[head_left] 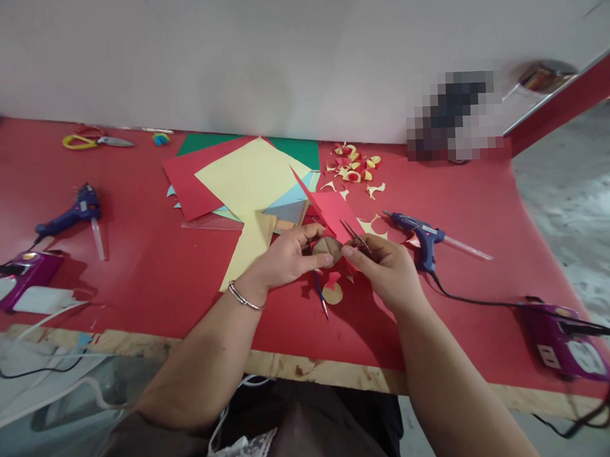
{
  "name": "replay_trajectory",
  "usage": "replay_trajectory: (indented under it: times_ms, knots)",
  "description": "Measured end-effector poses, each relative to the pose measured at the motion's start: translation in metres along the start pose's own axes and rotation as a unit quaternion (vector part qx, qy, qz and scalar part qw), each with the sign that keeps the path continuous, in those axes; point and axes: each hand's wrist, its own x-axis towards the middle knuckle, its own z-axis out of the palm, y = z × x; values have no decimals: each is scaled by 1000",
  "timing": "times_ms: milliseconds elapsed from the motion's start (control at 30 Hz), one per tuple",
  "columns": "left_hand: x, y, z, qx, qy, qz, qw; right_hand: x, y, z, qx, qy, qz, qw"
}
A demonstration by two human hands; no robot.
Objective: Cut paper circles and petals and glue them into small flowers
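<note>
My left hand [286,259], with a metal bangle on the wrist, pinches a red sheet of paper [329,211] together with a round brown cardboard disc [328,248]. My right hand [389,269] is closed around small scissors [354,235] whose blades lie against the red paper. Below the hands, a blue pen [321,296] and a round yellow paper piece [332,294] lie on the red table [136,261].
A stack of red, yellow, green and blue paper sheets [243,177] lies behind the hands. Paper scraps [355,167] lie at the back right. Blue glue guns [420,234] [74,213] rest right and left. Purple power strips [564,343] [21,278] sit near both edges. Yellow-handled scissors [94,140] lie far left.
</note>
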Motion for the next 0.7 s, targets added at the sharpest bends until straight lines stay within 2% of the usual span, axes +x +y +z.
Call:
replay_trajectory:
  times_ms: [67, 167, 267, 367, 533, 700]
  knots:
    - [-1, -1, 4, -6, -1, -19, 1000, 0, 1, 2, -7, 9, -4, 1000]
    - [-1, -4, 13, -70, 45, -44, 996, -2, 3, 4, 7, 34, -7, 999]
    - [1, -8, 27, -140, 97, -17, 985, -3, 5, 6, 41, 43, -8, 998]
    - [2, -11, 36, -155, 128, 13, 980, -5, 4, 8, 47, 53, -19, 997]
    - [3, -13, 31, -138, 187, 21, 972, -4, 2, 7, 85, 23, -13, 996]
    - [1, -15, 23, -133, 191, 38, 972, -3, 1, 4, 41, -18, 16, 999]
